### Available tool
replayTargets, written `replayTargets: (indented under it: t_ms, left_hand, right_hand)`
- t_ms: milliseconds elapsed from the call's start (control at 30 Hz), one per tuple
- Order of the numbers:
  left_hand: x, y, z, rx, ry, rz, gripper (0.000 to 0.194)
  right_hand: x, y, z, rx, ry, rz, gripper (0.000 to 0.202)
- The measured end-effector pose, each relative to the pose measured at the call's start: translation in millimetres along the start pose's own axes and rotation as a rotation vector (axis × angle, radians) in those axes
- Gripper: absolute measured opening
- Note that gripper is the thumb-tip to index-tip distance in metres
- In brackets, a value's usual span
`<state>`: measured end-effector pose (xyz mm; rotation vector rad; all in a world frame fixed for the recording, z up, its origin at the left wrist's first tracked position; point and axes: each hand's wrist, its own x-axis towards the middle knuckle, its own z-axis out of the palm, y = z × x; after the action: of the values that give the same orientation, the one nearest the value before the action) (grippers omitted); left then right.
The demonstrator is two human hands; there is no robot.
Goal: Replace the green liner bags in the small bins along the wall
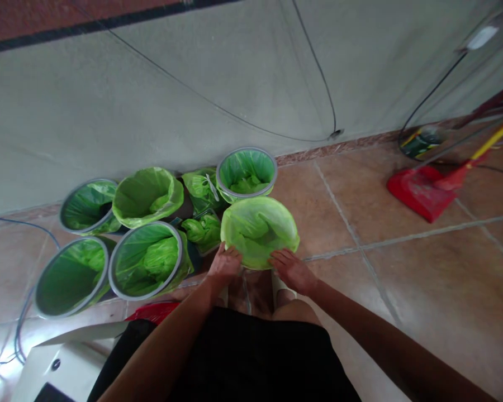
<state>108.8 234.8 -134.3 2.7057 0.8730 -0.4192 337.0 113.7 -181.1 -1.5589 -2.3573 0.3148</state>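
A light green bin liner (260,223) is spread over the rim of a round bin in front of my legs, covering the bin's edge. On its near left edge, my left hand (226,262) is closed with the fingers curled over the plastic. My right hand (292,272) grips the near right edge in the same way. Just behind stands a bin with a grey ring (246,151) round its top and a green liner inside. To the left of my left hand lies a crumpled green bag (203,229).
Several more lined bins (145,259) stand at the left along the wall. A tied green bag (201,187) sits among them. At the right are a red dustpan (419,190) and a broom with a yellow handle (494,134). A cable (193,97) hangs along the wall.
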Motion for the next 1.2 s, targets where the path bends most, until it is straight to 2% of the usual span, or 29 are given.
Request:
replayTargets:
  t_ms: [67,133,200,300,367,433,500,633,767,867,967,1200]
  left_hand:
    - [-2.3,-9.5,-9.6,0.017,0.016,-0.044,0.029]
    - [-3.7,-6.5,-16.7,0.031,0.041,-0.105,0.043]
    - [-2.0,9.9,-18.5,0.017,0.063,-0.122,0.05]
    - [6.5,46.3,-9.0,-0.057,0.076,-0.025,0.044]
    - [12.8,65.3,2.9,-0.087,0.052,0.008,0.037]
    - [16.7,74.0,15.5,-0.082,-0.006,-0.016,0.029]
    - [17.1,73.7,26.4,-0.065,-0.047,-0.052,0.024]
    - [13.5,64.7,39.3,-0.054,-0.039,-0.057,0.023]
    - [12.8,58.7,43.1,-0.057,-0.041,-0.044,0.021]
    - [14.4,52.9,41.0,-0.074,-0.037,-0.019,0.021]
    - [14.5,47.4,35.7,-0.085,-0.019,-0.032,0.019]
    - [3.8,51.2,19.7,-0.132,0.042,-0.059,0.023]
  right_hand:
    - [-13.6,-7.8,-5.6,0.055,0.121,0.003,0.029]
    - [-31.5,-9.2,-10.1,0.099,0.221,0.069,0.027]
    - [-47.3,-4.8,-11.9,0.099,0.27,0.186,0.023]
    - [-55.1,5.7,-10.2,0.048,0.259,0.32,0.02]
    - [-48.2,11.2,-8.4,0.036,0.224,0.315,0.022]
    - [-36.0,14.6,-7.2,0.04,0.197,0.261,0.025]
    - [-23.5,16.9,-6.1,0.032,0.173,0.188,0.028]
    - [-10.1,23.7,-1.3,-0.002,0.055,0.072,0.031]
    - [-13.4,35.4,10.7,-0.036,-0.017,0.073,0.034]
    - [-17.9,43.0,20.1,-0.092,0.0,0.093,0.037]
    - [-19.9,44.5,20.7,-0.134,0.023,0.118,0.04]
    - [-24.2,32.0,-11.1,0.005,0.231,0.199,0.052]
